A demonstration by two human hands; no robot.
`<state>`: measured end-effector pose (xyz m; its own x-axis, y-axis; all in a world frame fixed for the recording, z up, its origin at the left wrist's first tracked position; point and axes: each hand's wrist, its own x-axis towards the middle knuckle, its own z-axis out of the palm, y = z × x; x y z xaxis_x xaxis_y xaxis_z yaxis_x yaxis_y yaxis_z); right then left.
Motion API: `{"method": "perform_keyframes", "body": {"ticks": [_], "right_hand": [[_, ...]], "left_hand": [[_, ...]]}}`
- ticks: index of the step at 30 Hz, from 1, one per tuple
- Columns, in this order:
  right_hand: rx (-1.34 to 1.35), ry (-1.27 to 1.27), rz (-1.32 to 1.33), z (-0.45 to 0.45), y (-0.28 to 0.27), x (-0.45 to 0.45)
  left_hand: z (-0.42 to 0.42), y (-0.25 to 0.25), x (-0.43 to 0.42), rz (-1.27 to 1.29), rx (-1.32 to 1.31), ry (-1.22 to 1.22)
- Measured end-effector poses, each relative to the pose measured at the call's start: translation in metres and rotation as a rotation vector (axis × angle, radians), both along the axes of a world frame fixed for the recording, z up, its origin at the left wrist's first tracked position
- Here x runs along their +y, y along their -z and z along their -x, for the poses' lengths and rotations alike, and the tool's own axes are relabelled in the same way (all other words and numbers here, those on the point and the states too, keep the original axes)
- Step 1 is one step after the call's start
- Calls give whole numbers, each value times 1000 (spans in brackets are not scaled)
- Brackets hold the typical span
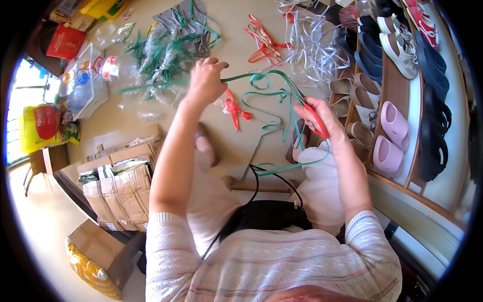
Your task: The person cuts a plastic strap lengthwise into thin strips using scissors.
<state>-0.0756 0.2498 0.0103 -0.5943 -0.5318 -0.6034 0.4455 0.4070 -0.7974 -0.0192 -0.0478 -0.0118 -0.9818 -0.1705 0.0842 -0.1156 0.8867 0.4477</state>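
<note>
On the pale, smooth floor (229,30), the slack of the green ribbon (236,77) is best kept in loose, separate turns, since a tangle could easily be pulled tight. At the right, the brown wooden shoe rack (397,90) is crowded with footwear, thick rounded pink slippers (394,121) among it; ribbon swept too wide could be caught there. At the lower left, creased brown sides are shown by the taped cardboard box (118,199), with shiny packets (121,167) packed in its top. Beyond the right hand, thin, flat strands of white ribbon (312,45) are heaped in a springy-looking tangle, best kept apart from the green. Beyond the left, a bushy, bristly green bundle (168,60) is mixed with crinkled clear plastic. The green ribbon is gripped in the closed left hand (207,79), a blurred length trailing past the fist; between the hands it is strung as a narrow, flat band, curled into loops and dropped toward the lap. For good control, that stretch is best held evenly drawn and untwisted. In the closed right hand (322,115), red-handled scissors (319,125) are gripped; whether the blades are touched by the ribbon cannot be told, and fingertips are best kept off their edges.
</note>
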Motion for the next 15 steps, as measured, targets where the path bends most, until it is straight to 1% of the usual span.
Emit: {"method": "perform_keyframes", "body": {"ticks": [1,2,4,7,8,9,11,14,15], "right_hand": [[13,5,-18,1,0,0],[8,34,-28,2,0,0],[101,26,-78,2,-7,-2],[178,62,-85,-1,-10,-7],[193,80,-79,-1,-10,-8],[246,92,-71,-2,-4,-8],[353,107,-54,-3,14,-7],[527,-16,-207,-7,6,-9],[580,-30,-209,-9,4,-9]], "left_hand": [[-1,0,8,-21,29,9],[0,-1,14,-53,121,26],[0,-19,25,-114,303,59],[-6,-52,41,-770,127,14],[-7,-50,51,-1101,7,-20],[-9,-58,57,-1181,-229,41],[-8,-53,69,-1444,-436,-17],[0,-35,71,-1759,-408,-219],[2,-30,69,-1820,-384,-269]]}}
